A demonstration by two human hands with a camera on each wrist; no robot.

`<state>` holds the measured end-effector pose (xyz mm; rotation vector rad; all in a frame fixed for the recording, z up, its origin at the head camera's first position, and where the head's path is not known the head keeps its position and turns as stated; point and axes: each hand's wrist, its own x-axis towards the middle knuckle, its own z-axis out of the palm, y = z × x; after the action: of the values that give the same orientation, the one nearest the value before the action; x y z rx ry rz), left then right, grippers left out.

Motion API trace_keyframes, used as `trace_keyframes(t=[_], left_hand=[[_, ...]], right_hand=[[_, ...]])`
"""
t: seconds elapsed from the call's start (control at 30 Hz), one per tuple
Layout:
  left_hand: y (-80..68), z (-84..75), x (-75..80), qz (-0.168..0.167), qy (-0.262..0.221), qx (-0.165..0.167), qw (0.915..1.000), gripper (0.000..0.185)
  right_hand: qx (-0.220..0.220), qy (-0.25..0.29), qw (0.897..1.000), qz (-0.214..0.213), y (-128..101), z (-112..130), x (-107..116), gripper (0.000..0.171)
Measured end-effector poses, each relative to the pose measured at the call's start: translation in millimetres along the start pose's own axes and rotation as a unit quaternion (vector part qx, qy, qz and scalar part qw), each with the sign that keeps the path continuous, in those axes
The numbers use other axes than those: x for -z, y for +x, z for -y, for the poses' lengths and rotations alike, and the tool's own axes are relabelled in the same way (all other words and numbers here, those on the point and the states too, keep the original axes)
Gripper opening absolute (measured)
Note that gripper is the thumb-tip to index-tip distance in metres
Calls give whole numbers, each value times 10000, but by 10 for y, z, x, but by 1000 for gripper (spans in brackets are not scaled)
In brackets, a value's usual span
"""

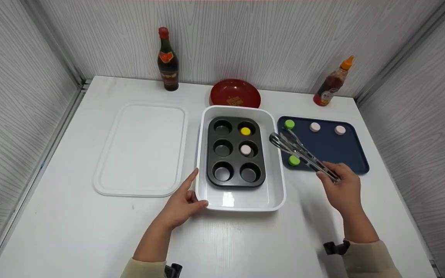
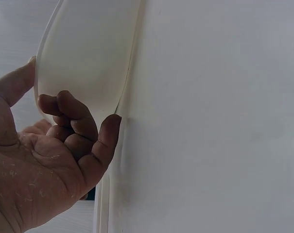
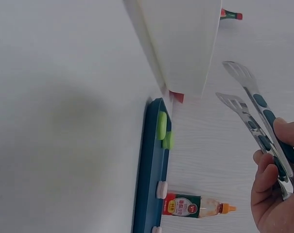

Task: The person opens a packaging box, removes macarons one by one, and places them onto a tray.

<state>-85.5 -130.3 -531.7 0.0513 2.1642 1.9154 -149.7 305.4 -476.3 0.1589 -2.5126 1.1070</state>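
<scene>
A white baking dish (image 1: 242, 206) holds a black muffin tin (image 1: 235, 152). A yellow piece (image 1: 245, 131) sits in its far right cup and a pale piece (image 1: 245, 150) in the middle right cup. My left hand (image 1: 185, 202) holds the dish's (image 2: 88, 53) near left corner, thumb on the front wall, index finger along the side. My right hand (image 1: 342, 189) grips metal tongs (image 1: 296, 150), whose parted tips hover over the dish's right rim and hold nothing. On the blue tray (image 1: 330, 148) lie two green pieces (image 1: 294, 160) and two pale pieces (image 1: 315, 127).
A white lid (image 1: 143, 148) lies flat left of the dish. Behind the dish stands a red bowl (image 1: 235, 94). A dark bottle (image 1: 167, 61) stands at the back wall, and an orange-capped sauce bottle (image 1: 332, 83) at the back right. Grey panels wall in the table.
</scene>
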Motion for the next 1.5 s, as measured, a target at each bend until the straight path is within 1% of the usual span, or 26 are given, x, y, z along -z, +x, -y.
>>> trace_keyframes(t=[0.1,0.37,0.6,0.87,1.17,1.3,1.5], left_hand=[[-2,4,1,3,0,35,10000,101],[1,9,8,-6,15,-134,9999,99],[3,15,5,8,-26,-86,10000,101],[0,-7,11,40,-30,-144,9999,99],[15,14,-2,-14,-44,-39,10000,101],[19,26,-7,-4,-39,-37,10000,101],[18,32,-5,5,-50,-55,10000,101]], right_hand=[[-10,111,9999,62,19,55,-55,29],[58,128,9997,221,65,170,-217,29],[13,9,9996,285,74,240,-316,28],[-52,51,9990,439,87,303,-401,25],[-86,-2,9982,588,80,379,-521,25],[-85,-108,9979,636,72,399,-568,25],[9,-405,9971,647,79,402,-618,25]])
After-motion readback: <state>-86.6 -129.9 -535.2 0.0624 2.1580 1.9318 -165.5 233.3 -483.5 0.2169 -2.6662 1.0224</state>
